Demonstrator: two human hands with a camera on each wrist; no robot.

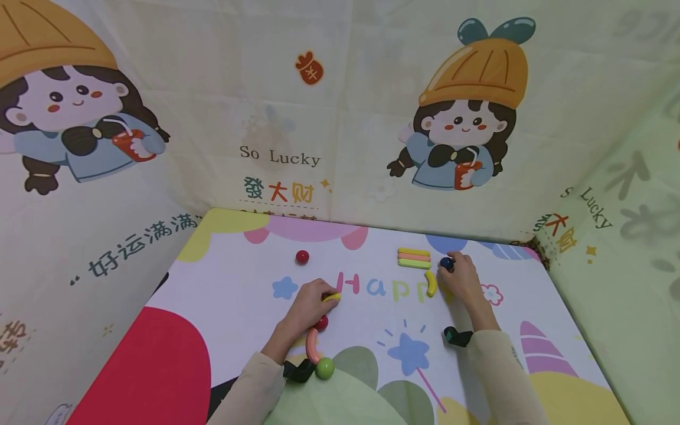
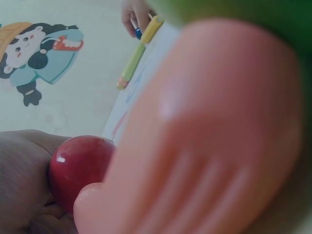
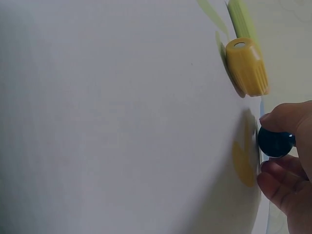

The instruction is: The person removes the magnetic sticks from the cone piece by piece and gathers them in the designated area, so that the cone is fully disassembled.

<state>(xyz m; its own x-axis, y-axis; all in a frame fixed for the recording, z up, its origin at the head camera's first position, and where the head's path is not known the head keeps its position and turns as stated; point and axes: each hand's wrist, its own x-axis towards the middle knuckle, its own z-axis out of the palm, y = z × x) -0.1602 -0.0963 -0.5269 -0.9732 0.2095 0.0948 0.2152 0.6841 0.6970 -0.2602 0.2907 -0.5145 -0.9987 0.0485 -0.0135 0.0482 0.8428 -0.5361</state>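
My left hand point(image 1: 305, 307) pinches a small yellow curved piece point(image 1: 332, 297) over the left middle of the table. Close under its palm are a red ball point(image 1: 321, 323), a salmon-pink curved piece point(image 1: 312, 345) and a green ball point(image 1: 325, 368). That pink piece point(image 2: 209, 126) fills much of the left wrist view, with the red ball point(image 2: 80, 168) behind it. Toward the back right, my right hand point(image 1: 463, 283) holds a dark blue ball point(image 1: 446, 264) between thumb and fingers. Beside this hand lies a yellow curved piece point(image 3: 247, 68).
Yellow, pink and green sticks point(image 1: 414, 258) lie side by side near the back edge. Another red ball point(image 1: 302, 257) sits at the back left. A printed cloth point(image 1: 361, 118) hangs behind the table point(image 1: 382, 324) and along both sides.
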